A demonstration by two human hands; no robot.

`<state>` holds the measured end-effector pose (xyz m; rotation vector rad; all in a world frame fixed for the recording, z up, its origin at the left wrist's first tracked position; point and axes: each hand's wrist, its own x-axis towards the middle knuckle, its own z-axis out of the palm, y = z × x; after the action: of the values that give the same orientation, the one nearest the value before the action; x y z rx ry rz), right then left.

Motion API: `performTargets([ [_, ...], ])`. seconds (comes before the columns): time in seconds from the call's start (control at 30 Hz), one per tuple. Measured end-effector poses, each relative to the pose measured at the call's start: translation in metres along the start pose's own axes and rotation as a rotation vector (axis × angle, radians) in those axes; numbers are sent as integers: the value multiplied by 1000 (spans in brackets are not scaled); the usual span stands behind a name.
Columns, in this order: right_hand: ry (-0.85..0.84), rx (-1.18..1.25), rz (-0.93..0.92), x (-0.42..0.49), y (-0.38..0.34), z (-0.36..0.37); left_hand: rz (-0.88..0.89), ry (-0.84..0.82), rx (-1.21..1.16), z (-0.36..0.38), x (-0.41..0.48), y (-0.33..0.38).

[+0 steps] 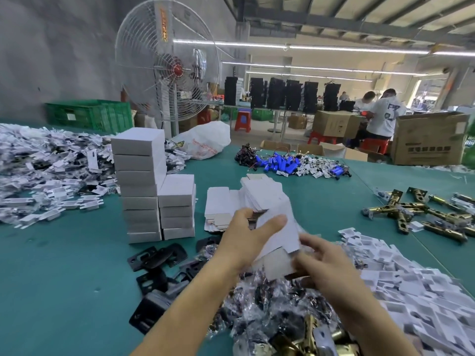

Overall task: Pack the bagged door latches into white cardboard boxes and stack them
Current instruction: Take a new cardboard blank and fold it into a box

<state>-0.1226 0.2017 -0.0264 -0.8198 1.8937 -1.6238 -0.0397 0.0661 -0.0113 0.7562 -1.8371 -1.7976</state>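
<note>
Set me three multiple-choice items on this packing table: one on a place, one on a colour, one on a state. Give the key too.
1. Where do the stacked white boxes stand?
A. left of the left hand
B. on a shelf
C. on the floor

2. What colour are the cylinders in the far pile?
A. red
B. blue
C. yellow

3. How is the white carton that the left hand holds?
A. taped shut
B. end flap open
C. crushed into a ball

Key:
1 A, they stand on the table, left of that hand.
2 B, they are plainly blue.
3 B, its flap by the right hand hangs open.
</note>
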Motion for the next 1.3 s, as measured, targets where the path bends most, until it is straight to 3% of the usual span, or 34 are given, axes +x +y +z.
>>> performTargets([
  [0.2,-92,-290,-288,-9,-13,12,-80,115,-259,-9,3,-11],
  [0.43,-52,-701,-551,-12,-11,22,-93,39,-443,-14,3,-1],
  [0.67,1,-672,-601,-10,-6,23,-214,6,-589,-8,0,-5],
  [0.8,127,-732,-634,-10,-2,25,-237,47,-608,-6,5,-10],
  [0.93,197,-795,-634,-9,1,23,-192,84,-584,-1,7,-12],
  [1.03,115,-852,-609,-8,-2,21,-108,79,-616,-2,9,-14],
  [1.17,-217,-756,-432,-9,-2,10,-35,76,-605,-6,9,-19],
  [1.23,-203,-571,-384,-9,-6,5,-14,1,-583,-10,7,-19],
  [1.3,-77,-324,-385,-6,-9,3,-11,-152,-553,-12,4,-18],
])
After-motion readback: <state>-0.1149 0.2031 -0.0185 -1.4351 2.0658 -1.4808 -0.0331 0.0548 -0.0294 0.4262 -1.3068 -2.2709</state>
